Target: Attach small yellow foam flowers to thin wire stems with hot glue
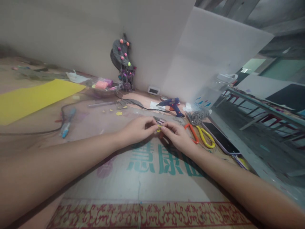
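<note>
Between the fingertips of both hands is a small yellow flower cutout, partly covered by the fingers. My left hand pinches it from the left with thumb and forefinger. From the right, my right hand pinches its other edge. Scissors with one orange handle and one yellow handle lie beside my right hand, their blades pointing toward the fingers. A second yellow flower rests on the table beyond my left hand.
A blue glue gun lies behind the hands, its cord crossing left. At right are a phone, grey yarn and a clear bottle. Yellow paper and a blue-capped pen lie left. A pompom-decorated moon leans on the wall.
</note>
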Available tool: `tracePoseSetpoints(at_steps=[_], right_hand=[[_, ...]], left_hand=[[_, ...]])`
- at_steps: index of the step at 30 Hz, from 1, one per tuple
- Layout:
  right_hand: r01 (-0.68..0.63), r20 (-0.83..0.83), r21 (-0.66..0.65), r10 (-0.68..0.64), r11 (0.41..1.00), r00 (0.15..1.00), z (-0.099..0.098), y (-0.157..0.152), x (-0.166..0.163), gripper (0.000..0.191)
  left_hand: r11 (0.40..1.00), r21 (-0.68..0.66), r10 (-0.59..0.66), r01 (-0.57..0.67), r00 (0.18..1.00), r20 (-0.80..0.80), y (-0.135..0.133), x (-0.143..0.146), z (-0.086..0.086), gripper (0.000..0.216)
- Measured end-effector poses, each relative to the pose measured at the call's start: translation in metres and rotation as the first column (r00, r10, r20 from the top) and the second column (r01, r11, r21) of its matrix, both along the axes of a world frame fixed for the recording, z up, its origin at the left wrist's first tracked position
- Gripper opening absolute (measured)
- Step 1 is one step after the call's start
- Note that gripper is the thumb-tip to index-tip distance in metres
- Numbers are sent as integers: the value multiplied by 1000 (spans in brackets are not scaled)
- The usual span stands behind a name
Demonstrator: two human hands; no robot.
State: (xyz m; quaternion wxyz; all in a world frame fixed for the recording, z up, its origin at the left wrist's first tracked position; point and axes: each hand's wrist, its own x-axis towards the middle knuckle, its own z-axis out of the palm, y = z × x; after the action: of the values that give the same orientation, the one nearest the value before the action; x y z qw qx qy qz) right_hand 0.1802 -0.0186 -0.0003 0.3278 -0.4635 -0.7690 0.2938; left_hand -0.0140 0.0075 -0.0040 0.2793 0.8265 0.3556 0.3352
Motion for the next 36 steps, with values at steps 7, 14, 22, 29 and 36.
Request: tracePoseSetpoints(at_steps=[7, 14, 22, 29, 36], right_hand=[[95, -129, 103, -82, 990, 988, 3, 8, 7, 29], [147, 195, 389, -237, 910, 952, 7, 30, 30, 20], [-125, 542, 473, -176, 872, 822, -2, 29, 25, 24], [-30, 400, 560, -238, 828, 885, -7, 33, 31, 24], [230, 14, 585, -294, 777, 956, 2, 22, 31, 24]], left_hand=[[994, -74, 83, -79, 995, 62, -1, 0, 1, 27], [976, -122, 194, -181, 976, 103, 1, -1, 2, 24], [980, -130, 163, -150, 982, 99, 0, 0, 1, 26], [981, -139, 148, -132, 983, 109, -1, 1, 3, 25], [980, -141, 154, -139, 983, 99, 0, -1, 0, 28]])
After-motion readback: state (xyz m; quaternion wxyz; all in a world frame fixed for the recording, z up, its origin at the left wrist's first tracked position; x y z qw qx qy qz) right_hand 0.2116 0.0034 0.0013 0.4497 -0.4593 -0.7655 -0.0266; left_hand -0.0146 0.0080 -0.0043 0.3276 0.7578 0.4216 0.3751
